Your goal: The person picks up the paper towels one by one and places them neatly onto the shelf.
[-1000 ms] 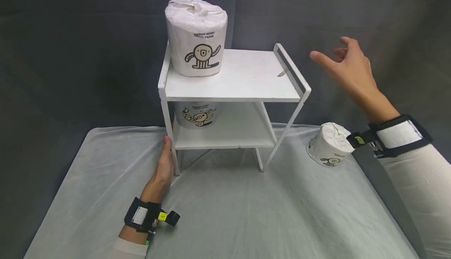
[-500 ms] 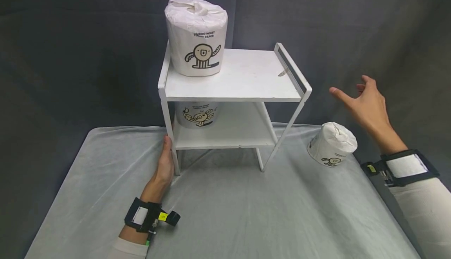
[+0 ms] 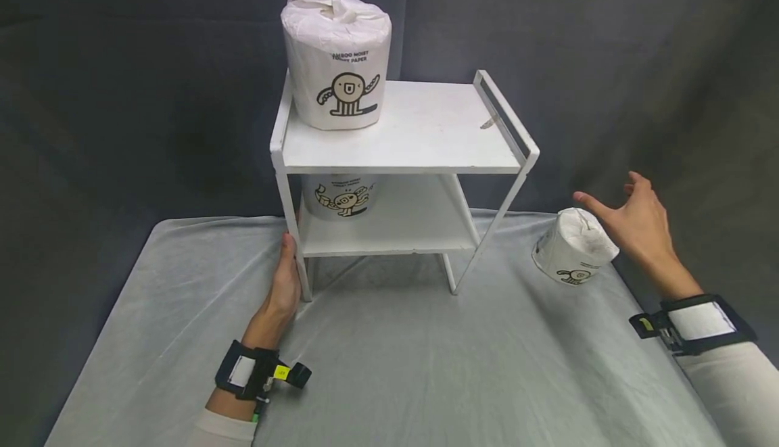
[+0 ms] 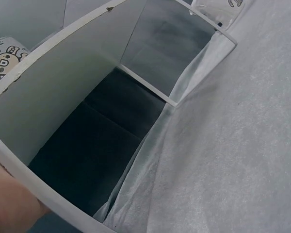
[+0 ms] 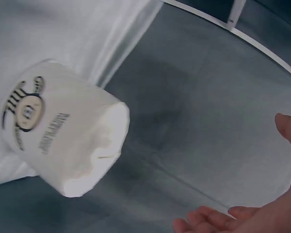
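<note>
A white two-tier shelf rack (image 3: pixel 426 129) stands on the cloth-covered table. My left hand (image 3: pixel 282 288) grips its left front leg, thumb in front and fingers partly hidden behind. One wrapped toilet roll (image 3: pixel 336 61) stands upright on the top tier at the left; another printed roll (image 3: pixel 341 198) is on the lower tier, its top hidden by the upper board. At the table's right edge stands a third wrapped toilet roll (image 3: pixel 572 247). My right hand (image 3: pixel 639 224) is just right of and above it, thumb and fingers spread, holding nothing; the right wrist view shows a gap between them.
A pale grey cloth (image 3: pixel 426 366) covers the table, whose right edge (image 3: pixel 675 366) runs below my right forearm. Dark fabric (image 3: pixel 182 95) hangs behind. The rack's right legs (image 3: pixel 487 244) stand between the lower tier and the loose roll.
My right hand has come down and slightly right, from beside the rack's top tier to close by the loose toilet roll. The left hand has kept its place on the rack's leg.
</note>
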`<state>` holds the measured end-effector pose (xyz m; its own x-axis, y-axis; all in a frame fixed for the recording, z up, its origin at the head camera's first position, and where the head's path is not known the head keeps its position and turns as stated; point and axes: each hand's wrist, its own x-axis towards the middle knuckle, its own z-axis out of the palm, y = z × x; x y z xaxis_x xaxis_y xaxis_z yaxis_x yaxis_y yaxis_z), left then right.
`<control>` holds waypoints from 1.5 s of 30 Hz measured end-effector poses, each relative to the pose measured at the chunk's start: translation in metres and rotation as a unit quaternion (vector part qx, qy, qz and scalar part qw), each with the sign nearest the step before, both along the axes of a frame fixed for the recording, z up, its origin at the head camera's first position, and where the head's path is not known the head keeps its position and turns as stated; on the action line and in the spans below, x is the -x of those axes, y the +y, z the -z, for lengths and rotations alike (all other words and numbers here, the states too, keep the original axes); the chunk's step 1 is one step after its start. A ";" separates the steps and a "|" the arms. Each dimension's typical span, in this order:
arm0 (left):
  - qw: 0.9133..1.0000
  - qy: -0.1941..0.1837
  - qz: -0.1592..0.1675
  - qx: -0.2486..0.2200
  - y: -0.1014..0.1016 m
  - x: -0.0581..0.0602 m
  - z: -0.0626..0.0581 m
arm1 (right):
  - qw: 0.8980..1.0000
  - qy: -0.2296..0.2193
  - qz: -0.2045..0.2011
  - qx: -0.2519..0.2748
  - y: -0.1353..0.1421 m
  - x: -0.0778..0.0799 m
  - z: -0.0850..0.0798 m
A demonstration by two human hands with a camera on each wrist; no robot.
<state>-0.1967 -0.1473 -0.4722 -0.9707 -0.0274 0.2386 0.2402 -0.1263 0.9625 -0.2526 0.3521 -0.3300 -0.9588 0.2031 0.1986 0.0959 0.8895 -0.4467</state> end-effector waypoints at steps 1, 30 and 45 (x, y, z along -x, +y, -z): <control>1.000 0.000 -0.001 0.002 0.000 0.000 0.000 | 1.000 0.000 0.001 -0.003 0.002 -0.001 0.004; 1.000 0.020 0.012 -0.014 -0.001 0.001 0.000 | 0.996 -0.034 0.070 0.031 0.049 -0.017 0.112; 1.000 0.019 0.012 -0.017 0.000 0.001 0.001 | 0.987 -0.044 0.091 0.121 0.048 -0.011 0.141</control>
